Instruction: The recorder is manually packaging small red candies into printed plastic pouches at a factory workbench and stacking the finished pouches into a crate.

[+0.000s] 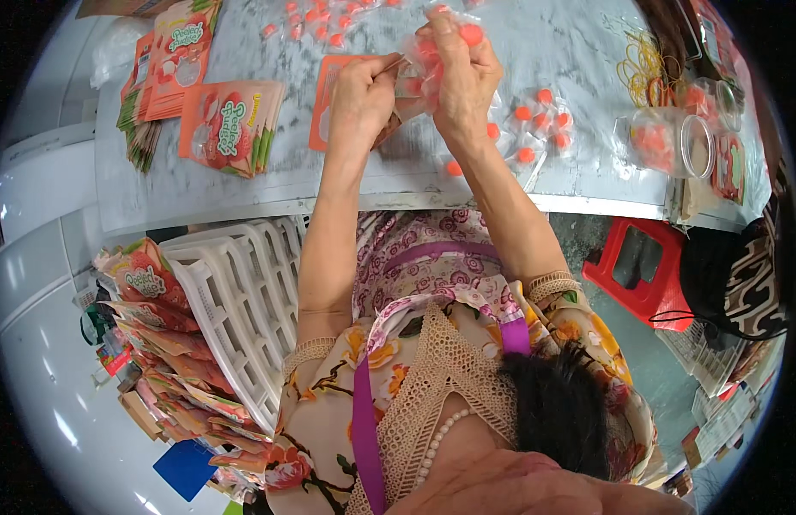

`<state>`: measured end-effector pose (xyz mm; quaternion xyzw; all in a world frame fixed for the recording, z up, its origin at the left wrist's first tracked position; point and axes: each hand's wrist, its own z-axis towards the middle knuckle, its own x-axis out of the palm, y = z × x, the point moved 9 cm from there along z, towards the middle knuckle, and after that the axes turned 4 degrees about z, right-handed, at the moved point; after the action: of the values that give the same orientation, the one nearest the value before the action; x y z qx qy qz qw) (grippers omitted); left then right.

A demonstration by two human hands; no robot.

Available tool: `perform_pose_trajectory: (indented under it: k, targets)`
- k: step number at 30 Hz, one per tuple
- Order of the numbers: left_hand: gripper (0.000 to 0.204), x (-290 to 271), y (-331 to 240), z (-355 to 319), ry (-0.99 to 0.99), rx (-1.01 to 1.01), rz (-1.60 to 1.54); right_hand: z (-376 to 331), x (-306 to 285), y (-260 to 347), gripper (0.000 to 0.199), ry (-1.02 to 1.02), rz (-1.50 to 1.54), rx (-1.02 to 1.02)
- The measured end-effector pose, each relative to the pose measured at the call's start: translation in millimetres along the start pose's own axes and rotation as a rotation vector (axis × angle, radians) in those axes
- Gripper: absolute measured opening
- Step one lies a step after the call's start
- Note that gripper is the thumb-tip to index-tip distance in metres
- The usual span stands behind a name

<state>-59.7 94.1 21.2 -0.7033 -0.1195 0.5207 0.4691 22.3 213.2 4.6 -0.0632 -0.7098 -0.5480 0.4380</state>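
Biggest thing in front of me is the grey marbled table (552, 184), pretty much covered in stuff. To my left, down beside my knee, there's a white slatted plastic crate (243, 300) with a messy heap of filled orange pouches (170, 360) leaning against it. Over on my right sits a red plastic stool (643, 270) on the floor.

Up on the table, left side, are two stacks of flat orange pouches (230, 124), the printed kind with fruit pictures. Far right there's a clear plastic jar (673, 142) lying on its side with orange candies in it, and a tangle of yellow rubber bands (643, 64) just behind it.

My left hand (362, 94) is closed, pinching the mouth of an orange pouch (329, 86) that's lying flat on the table in front of me. My right hand (458, 73) is gripping a bunch of small clear-wrapped orange candies (428, 56), held right at that pouch opening, both hands touching each other there.

More of the loose wrapped candies (540, 120) are scattered just to the right of my hands.
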Motion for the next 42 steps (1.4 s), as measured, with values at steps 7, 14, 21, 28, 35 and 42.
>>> perform_pose_trajectory:
  k: [7, 14, 21, 28, 35, 42]
  targets:
    - [0.025, -3, 8, -2, 0.055, -0.175, -0.002, -9, 9, 6, 0.022, 0.144, -0.105, -0.027]
    - [0.03, -3, -4, -3, -0.001, 0.039, 0.041, -8, 1, 7, 0.026, 0.116, -0.147, -0.163]
    - [0.032, -7, -19, -3, -0.038, 0.068, 0.039, -23, 15, 25, 0.022, 0.177, -0.527, -0.432]
    - [0.029, -17, -39, -10, -0.111, 0.24, 0.127, -38, 44, 38, 0.043, 0.428, -0.734, -0.515]
    - [0.028, -55, -28, -2, -0.165, 0.184, -0.008, -62, 24, 103, 0.05, 0.502, -0.979, -1.242]
    - [0.025, -80, -84, -4, -0.247, 0.442, 0.275, -70, -51, 16, 0.084, 0.644, -1.56, -0.573]
